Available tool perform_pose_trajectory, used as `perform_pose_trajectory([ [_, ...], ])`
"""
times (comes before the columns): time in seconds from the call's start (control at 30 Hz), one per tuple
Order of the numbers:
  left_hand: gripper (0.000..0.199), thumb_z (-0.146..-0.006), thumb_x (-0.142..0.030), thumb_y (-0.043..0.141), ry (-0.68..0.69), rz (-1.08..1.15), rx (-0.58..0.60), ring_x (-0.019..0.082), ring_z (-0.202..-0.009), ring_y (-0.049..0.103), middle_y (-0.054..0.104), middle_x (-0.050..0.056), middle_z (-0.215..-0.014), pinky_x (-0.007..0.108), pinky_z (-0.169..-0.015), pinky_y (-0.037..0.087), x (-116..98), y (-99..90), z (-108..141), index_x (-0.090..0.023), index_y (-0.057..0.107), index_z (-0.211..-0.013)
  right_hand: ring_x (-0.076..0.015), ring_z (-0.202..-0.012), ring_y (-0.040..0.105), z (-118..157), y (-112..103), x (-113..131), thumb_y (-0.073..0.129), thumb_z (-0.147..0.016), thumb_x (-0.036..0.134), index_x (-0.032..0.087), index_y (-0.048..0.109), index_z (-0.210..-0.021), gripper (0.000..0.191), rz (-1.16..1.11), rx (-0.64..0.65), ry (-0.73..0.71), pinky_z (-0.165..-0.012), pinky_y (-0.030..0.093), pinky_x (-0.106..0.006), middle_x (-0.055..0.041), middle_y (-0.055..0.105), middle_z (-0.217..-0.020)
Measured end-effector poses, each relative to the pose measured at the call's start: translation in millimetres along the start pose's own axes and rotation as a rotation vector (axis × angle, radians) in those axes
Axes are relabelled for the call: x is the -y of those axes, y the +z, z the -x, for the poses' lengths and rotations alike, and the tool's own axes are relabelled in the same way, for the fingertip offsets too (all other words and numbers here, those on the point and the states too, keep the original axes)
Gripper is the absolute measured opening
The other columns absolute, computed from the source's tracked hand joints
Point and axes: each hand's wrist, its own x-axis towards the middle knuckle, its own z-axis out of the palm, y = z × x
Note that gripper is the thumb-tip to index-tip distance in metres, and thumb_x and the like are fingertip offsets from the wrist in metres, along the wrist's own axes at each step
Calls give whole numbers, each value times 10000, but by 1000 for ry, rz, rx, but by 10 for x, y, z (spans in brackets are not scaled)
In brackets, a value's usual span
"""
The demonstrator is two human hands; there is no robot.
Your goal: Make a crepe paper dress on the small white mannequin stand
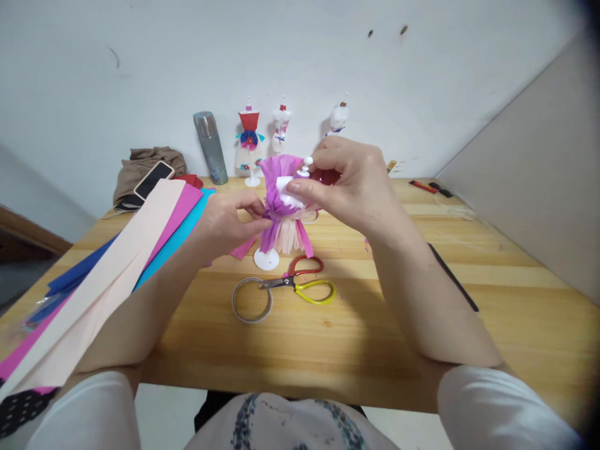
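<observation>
A small white dress form [291, 192] wrapped in purple and pale pink crepe paper leans to the right above its round white base. My left hand [232, 219] pinches the gathered purple paper [277, 209] at the form's waist, on its left side. At the upper right, my right hand [344, 178] grips the form near its shoulder and neck, the thumb in front and the other fingers partly hidden behind. Below the form lie scissors [293, 282] with one red and one yellow handle, their tip over a roll of tape [252, 300].
Three other small dress forms, one in a red top [249, 122], stand by the wall beside a grey flask [210, 147]. Long crepe paper strips [122, 269] lie at the left, near a phone [154, 180] and brown cloth. A black stick [453, 277] lies right.
</observation>
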Motion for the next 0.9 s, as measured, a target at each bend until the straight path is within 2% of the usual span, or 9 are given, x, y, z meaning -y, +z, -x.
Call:
perform_pose_trajectory([
  [0.07, 66, -753, -254, 746, -40, 36, -12, 165, -701, 669, 747, 23, -744, 291, -692, 549, 20, -33, 7, -189, 743, -763, -140, -630, 416, 0, 5, 10, 778, -805, 304, 211, 430, -560, 435, 11, -24, 6, -615, 313, -334, 4, 463, -669],
  [0.13, 142, -769, -299, 745, -90, 55, -56, 159, -676, 652, 734, 29, -729, 286, -669, 537, 22, -55, 16, -174, 774, -831, -131, -614, 401, -2, 9, 25, 786, -794, 274, 207, 432, -553, 433, 14, -31, 9, -608, 303, -326, 12, 447, -665],
  [0.23, 272, -754, -357, 770, -133, 98, -102, 135, -603, 577, 646, -1, -627, 271, -617, 493, -1, -53, 19, -151, 796, -928, -122, -604, 387, -8, 10, 41, 791, -797, 271, 205, 436, -547, 439, 25, -24, 4, -607, 293, -324, 18, 430, -657],
  [0.37, 311, -715, -376, 805, -154, 170, -15, 98, -518, 440, 513, -43, -546, 245, -515, 376, -11, -7, -15, -155, 808, -935, -128, -614, 390, -22, 15, 48, 752, -850, 317, 211, 436, -569, 436, 66, 1, -23, -619, 311, -324, 11, 439, -660],
  [0.5, 233, -672, -349, 837, -154, 175, 17, 86, -494, 392, 467, -55, -517, 240, -486, 297, 64, 53, -63, -166, 786, -808, -124, -609, 398, -40, 33, 58, 765, -842, 298, 208, 423, -561, 452, 107, 5, -20, -613, 302, -325, 9, 447, -666],
  [0.6, 218, -661, -347, 835, -162, 225, 19, 84, -499, 402, 488, -48, -526, 236, -488, 297, 134, 93, -83, -158, 752, -732, -133, -634, 432, -53, 35, 49, 744, -875, 338, 209, 429, -566, 460, 141, 26, -44, -629, 325, -327, -1, 473, -679],
  [0.73, 222, -679, -356, 808, -162, 286, 38, 94, -533, 432, 525, -34, -554, 236, -512, 347, 171, 111, -91, -151, 752, -743, -167, -736, 528, -70, 5, 22, 629, -970, 430, 215, 485, -608, 445, 178, 64, -129, -699, 394, -332, -26, 538, -707],
  [0.9, 251, -675, -380, 795, -206, 310, 64, 102, -559, 469, 549, -21, -583, 242, -530, 390, 175, 90, -99, -146, 704, -690, -155, -683, 516, -96, -23, 78, 551, -1001, 361, 207, 503, -604, 428, 271, 104, -139, -687, 400, -333, -34, 542, -719],
])
